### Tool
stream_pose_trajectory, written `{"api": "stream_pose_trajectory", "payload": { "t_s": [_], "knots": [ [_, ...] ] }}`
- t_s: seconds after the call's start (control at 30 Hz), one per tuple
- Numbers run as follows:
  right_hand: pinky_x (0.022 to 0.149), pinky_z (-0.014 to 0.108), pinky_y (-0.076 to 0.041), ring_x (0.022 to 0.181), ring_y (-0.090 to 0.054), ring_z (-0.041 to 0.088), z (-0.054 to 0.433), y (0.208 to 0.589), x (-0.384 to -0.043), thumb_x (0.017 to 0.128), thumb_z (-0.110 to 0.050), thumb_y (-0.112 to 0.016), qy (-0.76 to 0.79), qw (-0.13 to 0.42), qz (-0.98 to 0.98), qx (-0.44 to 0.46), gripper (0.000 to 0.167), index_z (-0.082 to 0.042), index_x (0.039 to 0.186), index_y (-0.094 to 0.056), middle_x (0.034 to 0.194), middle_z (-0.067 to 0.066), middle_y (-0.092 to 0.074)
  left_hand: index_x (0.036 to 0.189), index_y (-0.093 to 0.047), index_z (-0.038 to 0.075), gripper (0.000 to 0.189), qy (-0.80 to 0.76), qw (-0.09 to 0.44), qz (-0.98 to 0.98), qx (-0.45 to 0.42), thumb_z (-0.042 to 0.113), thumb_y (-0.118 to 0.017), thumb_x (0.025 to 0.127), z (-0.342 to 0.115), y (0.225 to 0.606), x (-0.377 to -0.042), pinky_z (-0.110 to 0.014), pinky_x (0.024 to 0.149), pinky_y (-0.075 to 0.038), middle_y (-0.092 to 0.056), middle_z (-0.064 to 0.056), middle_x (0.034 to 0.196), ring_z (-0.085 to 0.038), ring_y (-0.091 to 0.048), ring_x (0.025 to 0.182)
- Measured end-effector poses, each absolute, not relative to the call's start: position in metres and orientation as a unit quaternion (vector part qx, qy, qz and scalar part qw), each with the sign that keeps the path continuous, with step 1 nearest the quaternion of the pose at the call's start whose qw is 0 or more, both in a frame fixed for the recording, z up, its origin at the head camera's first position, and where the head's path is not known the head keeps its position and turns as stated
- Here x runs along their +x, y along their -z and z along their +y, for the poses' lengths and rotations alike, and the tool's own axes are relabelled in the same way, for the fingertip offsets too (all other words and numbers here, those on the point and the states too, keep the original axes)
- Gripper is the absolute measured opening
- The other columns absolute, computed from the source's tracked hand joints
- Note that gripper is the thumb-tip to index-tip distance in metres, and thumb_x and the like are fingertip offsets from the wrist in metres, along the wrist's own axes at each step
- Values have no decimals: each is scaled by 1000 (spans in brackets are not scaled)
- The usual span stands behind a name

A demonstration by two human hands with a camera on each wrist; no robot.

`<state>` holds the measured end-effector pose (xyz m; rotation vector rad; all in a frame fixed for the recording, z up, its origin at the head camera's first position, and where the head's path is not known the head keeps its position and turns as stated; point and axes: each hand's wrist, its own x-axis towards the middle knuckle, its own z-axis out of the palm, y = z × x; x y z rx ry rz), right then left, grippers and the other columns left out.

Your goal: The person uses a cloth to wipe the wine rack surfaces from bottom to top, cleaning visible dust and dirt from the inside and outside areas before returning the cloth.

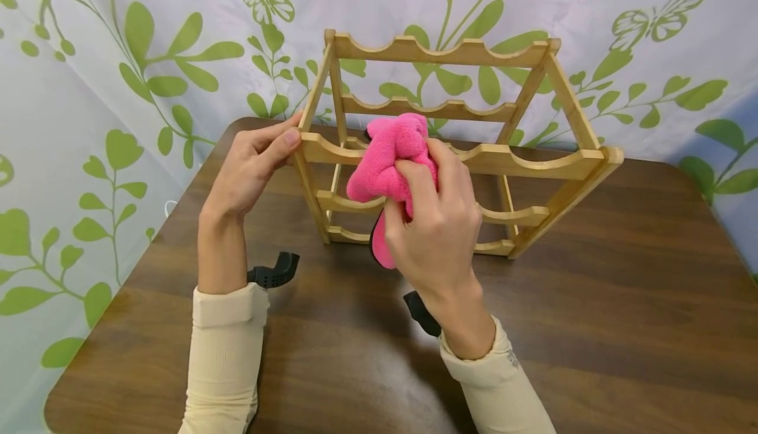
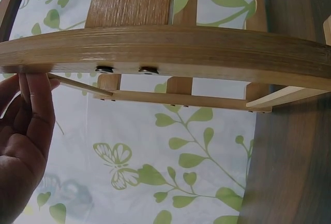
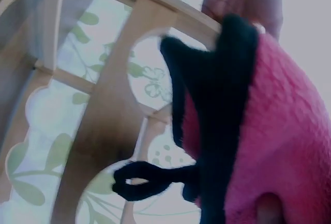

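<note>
A pale wooden wine rack (image 1: 533,163) with scalloped crossbars stands upright on the brown table. My left hand (image 1: 243,168) holds its upper left front corner, thumb at the front; in the left wrist view the fingers (image 2: 39,110) reach the edge of the wooden side piece. A bunched pink plush cloth (image 1: 385,174) is gripped in my right hand (image 1: 438,223), in front of the scalloped front bar. The cloth hides part of that bar, and I cannot tell whether they touch. Black trim (image 3: 222,115) and a black hanging loop (image 3: 150,180) show in the right wrist view.
The dark wood table (image 1: 622,289) extends around the rack, its rounded corners near the wall. Behind it hangs a white cloth backdrop (image 1: 177,0) with green leaves and butterflies. Black wrist-camera mounts (image 1: 275,271) stick out from both wrists.
</note>
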<state>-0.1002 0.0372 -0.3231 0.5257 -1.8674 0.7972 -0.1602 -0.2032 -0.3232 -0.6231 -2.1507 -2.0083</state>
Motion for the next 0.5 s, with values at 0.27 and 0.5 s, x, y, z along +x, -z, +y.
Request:
{"api": "stream_pose_trajectory", "payload": {
  "t_s": [0.27, 0.5],
  "knots": [
    [78, 52, -53, 95, -60, 37, 58, 313, -96, 80, 2, -62, -340, 446, -801, 209, 12, 3, 93, -64, 107, 24, -60, 135, -54, -4, 38, 669, 63, -711, -207, 12, -55, 101, -202, 324, -159, -28, 85, -54, -53, -21, 138, -17, -65, 99],
    [75, 51, -54, 99, -57, 36, 75, 307, -99, 83, 0, -65, -290, 402, -830, 256, 14, 1, 97, -63, 111, 23, -58, 134, -54, -6, 38, 673, 64, -706, -211, 13, -55, 101, -204, 323, -159, -28, 84, -54, -49, -19, 143, -17, -64, 100]
  ]
}}
